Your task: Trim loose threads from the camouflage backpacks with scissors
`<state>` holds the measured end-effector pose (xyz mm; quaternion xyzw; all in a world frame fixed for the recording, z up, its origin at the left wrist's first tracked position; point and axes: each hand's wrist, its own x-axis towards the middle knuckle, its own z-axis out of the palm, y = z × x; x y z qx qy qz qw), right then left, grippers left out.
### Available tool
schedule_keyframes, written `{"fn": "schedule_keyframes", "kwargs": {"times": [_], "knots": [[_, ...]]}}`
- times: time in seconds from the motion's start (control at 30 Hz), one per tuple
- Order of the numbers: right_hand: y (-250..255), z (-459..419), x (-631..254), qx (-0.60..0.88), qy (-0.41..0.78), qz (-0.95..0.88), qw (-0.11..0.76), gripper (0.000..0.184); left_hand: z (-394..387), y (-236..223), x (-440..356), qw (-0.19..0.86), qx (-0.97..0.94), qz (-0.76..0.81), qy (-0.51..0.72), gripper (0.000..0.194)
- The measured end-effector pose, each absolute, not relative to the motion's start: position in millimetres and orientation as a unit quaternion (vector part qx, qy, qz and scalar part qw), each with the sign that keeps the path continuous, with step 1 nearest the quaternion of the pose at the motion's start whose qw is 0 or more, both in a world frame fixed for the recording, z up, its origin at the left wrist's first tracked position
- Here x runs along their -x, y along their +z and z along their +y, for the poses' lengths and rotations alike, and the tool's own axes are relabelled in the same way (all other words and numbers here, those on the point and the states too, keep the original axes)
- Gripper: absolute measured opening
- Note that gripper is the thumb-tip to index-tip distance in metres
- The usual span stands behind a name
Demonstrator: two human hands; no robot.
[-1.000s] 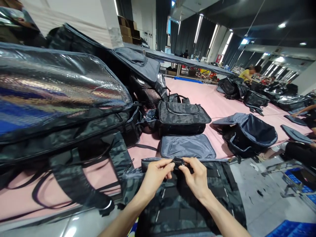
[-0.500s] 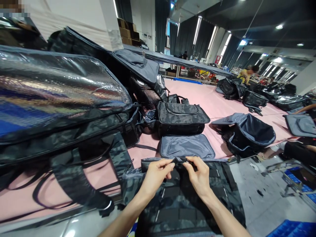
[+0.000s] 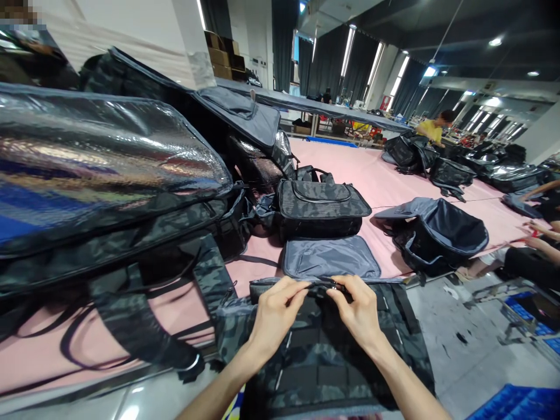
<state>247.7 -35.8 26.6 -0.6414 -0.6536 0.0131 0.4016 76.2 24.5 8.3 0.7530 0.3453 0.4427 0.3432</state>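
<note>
A dark camouflage bag (image 3: 324,373) lies in front of me with its grey flap (image 3: 330,256) laid open beyond it. My left hand (image 3: 280,312) is at the bag's far top edge, thumb and fingers pinched on a dark edge or strap. Just to its right, my right hand (image 3: 359,309) pinches at the same edge, where a small shiny metal piece shows by the fingertips. Whatever lies between the fingers is mostly hidden, and I cannot tell its kind.
Beyond stands a camouflage bag (image 3: 324,204) on the pink table (image 3: 341,163). At left is a large bag with a silver lining (image 3: 109,140); its shoulder strap (image 3: 131,326) hangs nearby. An open bag (image 3: 441,236) sits right. Co-workers are at the right, one in yellow (image 3: 431,129).
My hands have moved slightly apart, and the dark piece between them sits lower. At the far right, a co-worker's arms and hands have come into view, and a grey-flapped bag there has shifted.
</note>
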Motion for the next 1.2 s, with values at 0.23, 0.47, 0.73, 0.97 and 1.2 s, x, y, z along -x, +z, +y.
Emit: {"fn": "schedule_keyframes", "kwargs": {"times": [0.23,0.47,0.73,0.97,1.2], "knots": [[29,-43,-253,0.623,-0.052,-0.699,0.347,0.011,26,-4,-75,0.109,-0.832,0.312,0.446,0.020],[26,-42,-254,0.622,-0.056,-0.710,0.326,0.010,27,-6,-74,0.054,-0.845,0.302,0.439,0.019],[33,-40,-254,0.609,-0.086,-0.727,0.306,0.011,29,-3,-74,0.027,-0.849,0.302,0.433,0.019],[36,-36,-257,0.598,-0.132,-0.754,0.239,0.010,31,-3,-73,0.028,-0.852,0.291,0.434,0.020],[36,-31,-264,0.581,-0.064,-0.769,0.258,0.015,33,0,-70,0.102,-0.848,0.287,0.434,0.018]]}}
